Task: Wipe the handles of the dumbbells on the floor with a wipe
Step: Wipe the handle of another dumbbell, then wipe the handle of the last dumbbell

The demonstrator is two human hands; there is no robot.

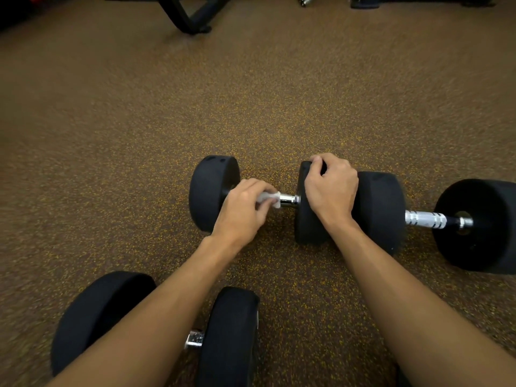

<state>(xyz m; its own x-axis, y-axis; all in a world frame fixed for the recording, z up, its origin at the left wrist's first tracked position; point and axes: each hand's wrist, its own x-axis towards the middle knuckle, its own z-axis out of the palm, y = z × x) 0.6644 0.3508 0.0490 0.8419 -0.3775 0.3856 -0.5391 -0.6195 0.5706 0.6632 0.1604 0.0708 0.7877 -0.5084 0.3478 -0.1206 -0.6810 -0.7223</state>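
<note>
Three black dumbbells with chrome handles lie on the speckled floor. My left hand [245,208] grips a white wipe [269,199] wrapped round the handle [289,199] of the middle dumbbell [212,191]. My right hand [331,188] curls over the top of that dumbbell's right head [307,224]. A second dumbbell [474,224] lies to the right, its knurled handle [425,219] bare. A third dumbbell [229,336] lies near me under my left forearm, most of its handle hidden.
Brown rubber flooring [279,107] with yellow flecks stretches ahead. A black bench frame [190,18] stands at the back, with dark equipment bases [365,2] along the far edge.
</note>
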